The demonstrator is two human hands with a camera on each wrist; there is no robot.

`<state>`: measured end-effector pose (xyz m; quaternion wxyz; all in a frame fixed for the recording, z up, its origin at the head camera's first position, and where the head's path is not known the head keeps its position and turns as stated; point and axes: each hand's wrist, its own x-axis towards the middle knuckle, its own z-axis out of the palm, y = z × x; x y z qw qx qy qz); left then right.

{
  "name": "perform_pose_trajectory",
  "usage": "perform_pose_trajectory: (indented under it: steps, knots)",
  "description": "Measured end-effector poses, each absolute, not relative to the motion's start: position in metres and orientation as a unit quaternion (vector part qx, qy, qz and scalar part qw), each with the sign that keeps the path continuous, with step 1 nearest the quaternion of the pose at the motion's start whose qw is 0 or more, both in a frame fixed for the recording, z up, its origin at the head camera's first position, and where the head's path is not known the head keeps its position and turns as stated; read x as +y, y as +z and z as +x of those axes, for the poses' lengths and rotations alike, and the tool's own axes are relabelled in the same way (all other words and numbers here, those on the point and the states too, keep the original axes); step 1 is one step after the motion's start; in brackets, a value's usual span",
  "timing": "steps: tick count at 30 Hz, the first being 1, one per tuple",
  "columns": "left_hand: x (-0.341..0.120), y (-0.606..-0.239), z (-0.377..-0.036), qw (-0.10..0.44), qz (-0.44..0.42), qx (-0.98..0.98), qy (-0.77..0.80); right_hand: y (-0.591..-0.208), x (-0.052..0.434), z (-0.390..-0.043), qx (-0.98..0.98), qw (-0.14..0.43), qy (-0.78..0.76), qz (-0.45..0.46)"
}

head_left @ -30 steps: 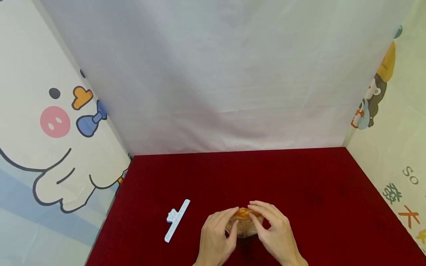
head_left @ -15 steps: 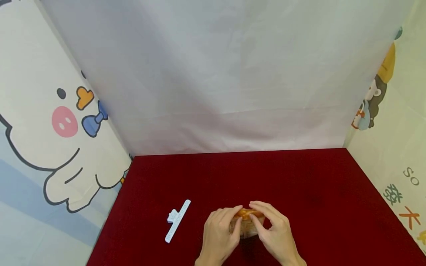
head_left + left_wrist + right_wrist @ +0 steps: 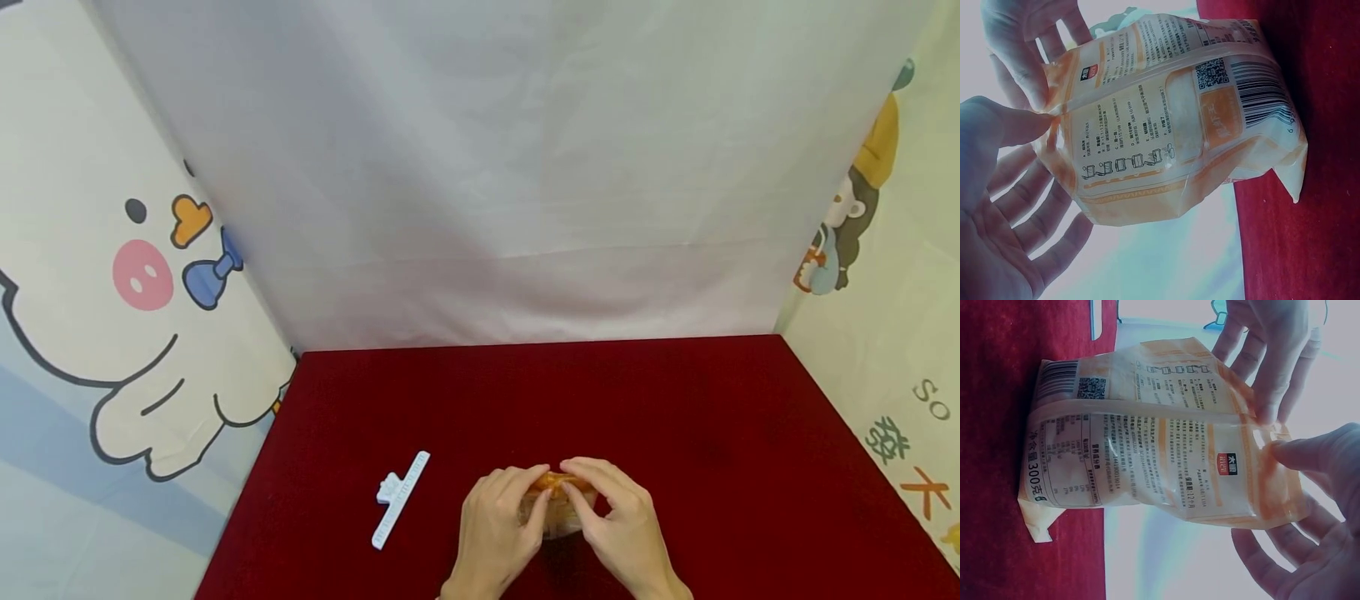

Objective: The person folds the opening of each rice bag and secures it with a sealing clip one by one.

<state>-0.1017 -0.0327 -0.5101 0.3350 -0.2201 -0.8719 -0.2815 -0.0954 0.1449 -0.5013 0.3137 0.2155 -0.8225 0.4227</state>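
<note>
An orange-and-clear plastic food bag stands on the red cloth near its front edge. My left hand pinches the bag's top edge between thumb and fingers on the left side. On the right side, my right hand pinches the same edge, its thumb close to the other one. Both wrist views show the printed back of the bag, with a barcode, cooking pictures and a lengthwise seam. The top edge is gathered and creased at the thumbs. Fingers hide the far side of that edge.
A white sealing clip with ruler-like marks lies on the red cloth, left of my hands. A pale curtain hangs behind the table. Cartoon-printed sheets stand at the left and right.
My left hand has shifted slightly right, closer to the right hand, and the bag's top edge looks narrower. The right hand has hardly moved. The clip lies where it was.
</note>
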Motion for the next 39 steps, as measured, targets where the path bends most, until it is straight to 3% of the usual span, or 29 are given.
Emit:
perform_pose_trajectory:
  steps: [8,25,39]
  knots:
    - [-0.0313,-0.5105,-0.1026,0.334,-0.216,-0.873,-0.284,-0.5004,0.143,-0.097,-0.826,0.34,0.39,0.221]
    - [-0.0297,-0.5148,-0.1045,0.368,-0.226,-0.855,-0.287,-0.4996,0.1419,-0.0941,-0.821,0.308,0.402,0.264]
    - [-0.0293,-0.5154,-0.1053,0.388,-0.227,-0.834,-0.319,-0.4951,0.1376,-0.0939,-0.841,0.306,0.383,0.228]
